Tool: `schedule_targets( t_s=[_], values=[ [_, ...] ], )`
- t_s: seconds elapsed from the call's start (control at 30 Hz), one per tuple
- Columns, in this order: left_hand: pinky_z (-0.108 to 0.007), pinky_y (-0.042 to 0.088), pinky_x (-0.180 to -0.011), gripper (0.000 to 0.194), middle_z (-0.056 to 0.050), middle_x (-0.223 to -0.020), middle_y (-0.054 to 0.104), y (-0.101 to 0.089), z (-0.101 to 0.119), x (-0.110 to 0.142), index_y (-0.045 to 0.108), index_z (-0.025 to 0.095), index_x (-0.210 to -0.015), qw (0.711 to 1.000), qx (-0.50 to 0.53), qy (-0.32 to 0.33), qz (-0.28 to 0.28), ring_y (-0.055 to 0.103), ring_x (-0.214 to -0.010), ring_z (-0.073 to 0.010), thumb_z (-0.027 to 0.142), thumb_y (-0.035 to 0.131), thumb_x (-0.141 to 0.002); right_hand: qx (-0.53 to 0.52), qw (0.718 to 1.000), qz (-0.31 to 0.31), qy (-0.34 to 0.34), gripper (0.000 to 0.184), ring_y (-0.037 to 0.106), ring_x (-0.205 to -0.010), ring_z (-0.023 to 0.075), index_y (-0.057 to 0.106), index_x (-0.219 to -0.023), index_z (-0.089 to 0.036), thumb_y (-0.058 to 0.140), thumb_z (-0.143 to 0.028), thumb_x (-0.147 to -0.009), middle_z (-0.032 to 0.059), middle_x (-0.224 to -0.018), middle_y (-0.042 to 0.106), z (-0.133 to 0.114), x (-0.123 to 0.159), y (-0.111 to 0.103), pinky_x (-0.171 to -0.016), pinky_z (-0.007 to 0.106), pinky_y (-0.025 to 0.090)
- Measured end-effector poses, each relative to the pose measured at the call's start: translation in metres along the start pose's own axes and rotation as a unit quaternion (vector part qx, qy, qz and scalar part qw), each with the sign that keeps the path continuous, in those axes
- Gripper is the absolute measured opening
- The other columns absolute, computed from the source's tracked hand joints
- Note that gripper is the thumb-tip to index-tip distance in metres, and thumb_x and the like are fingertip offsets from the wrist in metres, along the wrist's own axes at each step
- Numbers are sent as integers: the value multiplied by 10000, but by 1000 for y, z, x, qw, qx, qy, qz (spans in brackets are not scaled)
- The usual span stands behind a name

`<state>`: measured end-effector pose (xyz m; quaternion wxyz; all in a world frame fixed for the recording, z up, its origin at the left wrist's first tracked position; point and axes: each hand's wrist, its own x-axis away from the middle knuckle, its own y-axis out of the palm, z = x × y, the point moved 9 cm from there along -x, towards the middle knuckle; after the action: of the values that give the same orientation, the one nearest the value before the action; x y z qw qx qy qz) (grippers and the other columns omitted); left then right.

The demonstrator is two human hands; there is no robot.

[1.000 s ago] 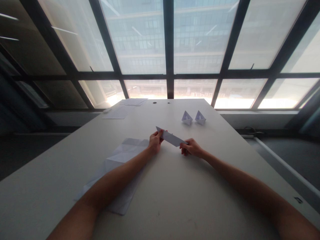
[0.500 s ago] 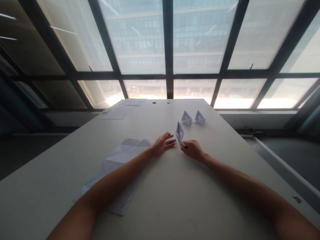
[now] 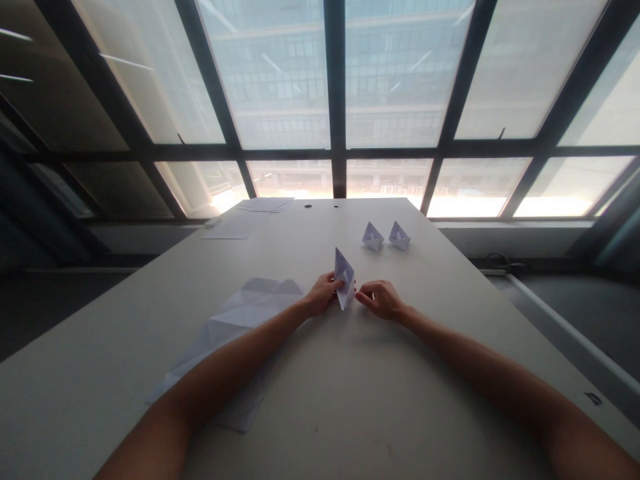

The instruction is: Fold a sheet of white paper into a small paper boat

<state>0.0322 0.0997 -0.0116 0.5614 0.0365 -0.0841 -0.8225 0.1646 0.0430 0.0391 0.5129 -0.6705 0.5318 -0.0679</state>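
My left hand (image 3: pixel 324 293) pinches a folded white paper piece (image 3: pixel 344 277), held upright over the grey table (image 3: pixel 350 400) with one point up and one point down. My right hand (image 3: pixel 380 299) sits just right of it, fingers curled in a loose pinch close to the paper's lower edge; whether it touches the paper I cannot make out. Two finished white paper boats (image 3: pixel 385 235) stand side by side farther back on the right.
A creased, unfolded white sheet (image 3: pixel 235 333) lies under my left forearm. More flat sheets (image 3: pixel 247 217) lie at the table's far left corner. Two small dark holes (image 3: pixel 321 205) mark the far edge. Large windows fill the background.
The paper, first held level between both hands, went to the right hand alone while the left opened flat. Now the left hand pinches it upright and the right hand is beside it.
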Motion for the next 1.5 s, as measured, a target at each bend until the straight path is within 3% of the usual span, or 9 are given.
schedule_targets(
  t_s=[0.1,0.23,0.43,0.67,1.03,1.5],
  values=[
    [-280,527,-681,258,-102,-874,727,2,3,1,686,98,-972,996,-86,28,-2,683,-751,-203,223,711,-747,-82,992,30,92,552,534,-529,133,648,-633,-168,418,-548,-961,14,-567,611,27,-1,-1,-561,237,335],
    [-223,463,-613,198,-67,-806,719,5,10,4,730,99,-886,978,-199,68,-5,653,-698,-170,247,664,-772,-183,973,14,143,425,574,-551,137,654,-678,-161,485,-471,-915,33,-629,663,42,-4,10,-537,219,370],
    [-225,453,-635,282,-54,-793,718,12,12,7,752,96,-942,976,-204,69,-37,640,-699,-165,304,680,-767,-275,944,-3,184,209,519,-497,124,660,-658,-136,572,-298,-755,14,-557,603,50,-6,19,-470,208,350],
    [-216,388,-557,371,-54,-693,686,10,5,7,753,82,-819,979,-198,12,-41,587,-596,-146,440,756,-721,-275,943,-28,185,245,492,-524,114,686,-689,-125,637,-361,-733,1,-572,577,46,-7,17,-487,206,350],
    [-191,335,-482,132,-22,-604,637,0,6,10,737,102,-713,975,-219,-33,32,529,-512,-110,223,685,-710,-276,931,-48,236,181,514,-548,118,684,-715,-131,558,-258,-683,6,-593,594,59,-5,20,-506,203,383],
    [-192,314,-433,141,-11,-538,595,-9,2,6,710,115,-648,961,-273,-28,24,506,-456,-108,236,663,-701,-249,936,-70,239,144,471,-493,92,683,-663,-126,560,-198,-680,-16,-539,579,60,-6,21,-479,200,325]
  ],
)
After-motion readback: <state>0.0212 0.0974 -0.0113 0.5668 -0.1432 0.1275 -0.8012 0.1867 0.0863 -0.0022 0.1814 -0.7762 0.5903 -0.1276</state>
